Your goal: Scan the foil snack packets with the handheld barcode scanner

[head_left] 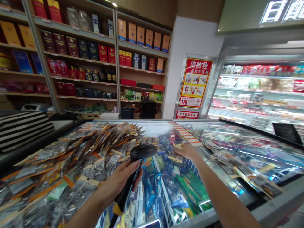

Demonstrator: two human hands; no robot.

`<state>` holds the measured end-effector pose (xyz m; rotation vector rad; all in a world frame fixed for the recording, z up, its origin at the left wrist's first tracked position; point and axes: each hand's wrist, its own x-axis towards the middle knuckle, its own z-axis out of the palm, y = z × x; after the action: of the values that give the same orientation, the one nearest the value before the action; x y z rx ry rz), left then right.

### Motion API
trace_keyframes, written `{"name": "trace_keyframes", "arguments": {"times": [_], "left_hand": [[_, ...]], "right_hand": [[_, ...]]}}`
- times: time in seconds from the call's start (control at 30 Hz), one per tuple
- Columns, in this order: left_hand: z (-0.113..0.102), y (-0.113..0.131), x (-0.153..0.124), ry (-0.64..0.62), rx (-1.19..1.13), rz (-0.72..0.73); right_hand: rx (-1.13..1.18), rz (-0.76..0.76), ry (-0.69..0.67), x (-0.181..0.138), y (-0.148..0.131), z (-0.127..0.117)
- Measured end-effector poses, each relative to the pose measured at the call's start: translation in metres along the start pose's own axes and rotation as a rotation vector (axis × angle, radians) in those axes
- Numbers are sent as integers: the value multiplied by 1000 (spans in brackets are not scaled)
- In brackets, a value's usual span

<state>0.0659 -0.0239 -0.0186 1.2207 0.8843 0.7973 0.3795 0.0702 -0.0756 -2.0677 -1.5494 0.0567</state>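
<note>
My left hand (118,179) is wrapped round the handle of a black handheld barcode scanner (142,152), its head turned forward and its yellow-ended grip trailing a cable. My right hand (186,150) stretches forward over the chest freezer (206,217), fingers closed on a small clear packet (176,155) with a tan strip and a printed label. Left of the scanner, a large heap of similar clear packets (95,148) with orange and tan edges lies on the freezer top. Under both hands, wire baskets (165,193) hold blue and green wrapped frozen goods (190,186).
More packets (242,164) lie on the freezer's glass lid at right. A black-and-white striped bag (26,129) rests at left. Behind stand shelves (78,58) of boxed goods, a red fire-hydrant poster (195,83) and a lit open refrigerator (261,85).
</note>
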Motion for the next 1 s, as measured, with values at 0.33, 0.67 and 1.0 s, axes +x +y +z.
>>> {"name": "trace_keyframes", "arguments": {"times": [0.33, 0.67, 1.0], "left_hand": [[-2, -3, 1, -7, -4, 12], [-1, 0, -2, -10, -13, -3], [1, 2, -5, -97, -48, 57]], "right_hand": [[-43, -341, -342, -5, -25, -13], [747, 100, 165, -6, -20, 12], [1110, 45, 235, -25, -47, 38]]}}
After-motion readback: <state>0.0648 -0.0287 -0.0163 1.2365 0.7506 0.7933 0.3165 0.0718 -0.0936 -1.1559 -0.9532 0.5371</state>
